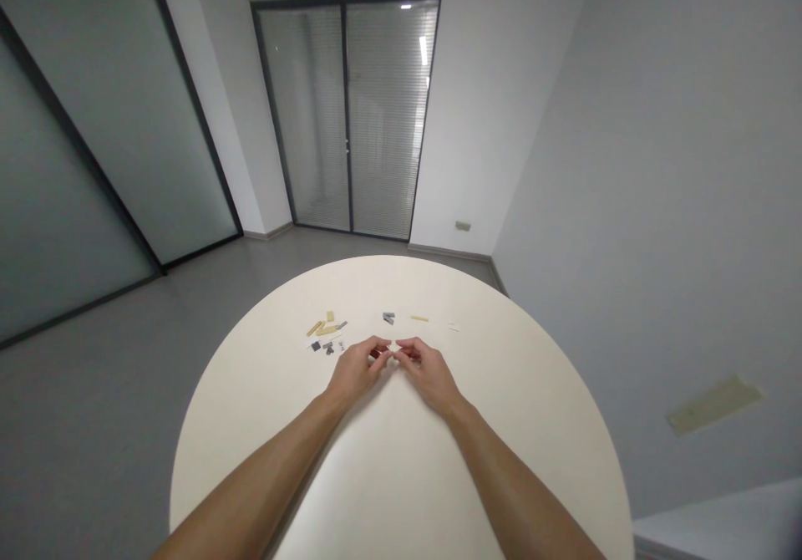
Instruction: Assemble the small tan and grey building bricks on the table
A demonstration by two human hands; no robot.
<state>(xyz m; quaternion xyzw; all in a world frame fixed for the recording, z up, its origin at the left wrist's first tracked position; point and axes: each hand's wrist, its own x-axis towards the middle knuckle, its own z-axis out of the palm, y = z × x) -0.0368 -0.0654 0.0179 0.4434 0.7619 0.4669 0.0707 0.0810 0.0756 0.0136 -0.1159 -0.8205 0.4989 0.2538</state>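
Observation:
My left hand and my right hand meet fingertip to fingertip over the middle of a round cream table. Both hands are pinched on a very small piece with a red tint; I cannot make out what it is. A cluster of small tan, grey and black pieces lies just left of my left hand. A small grey piece sits right beyond my fingertips. Farther right lie a thin tan strip and a small white piece.
The table stands in a bare room with a grey floor. Frosted glass partitions run along the left, and a glass door with blinds is at the back. A white wall is close on the right.

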